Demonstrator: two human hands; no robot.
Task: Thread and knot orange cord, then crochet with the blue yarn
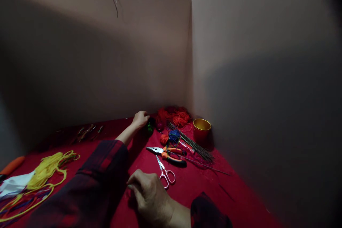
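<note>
My left hand [140, 119] reaches far across the red cloth [192, 185] toward the back corner, fingers curled on a small dark green thing [150, 127] that I cannot make out well. My right hand [149, 194] rests low near the front, fingers pinched together, just left of white-handled scissors [165, 173]; whether it holds anything is hidden. Orange-handled pliers [168, 154] lie a little beyond the scissors.
A yellow cup [201, 129] stands by the right wall. Red and orange yarn [174, 115] is heaped in the corner, with a blue yarn tuft [174, 135] and a bundle of thin wires [196, 146]. Yellow yarn [45, 171] and white cloth [14, 184] lie at the left.
</note>
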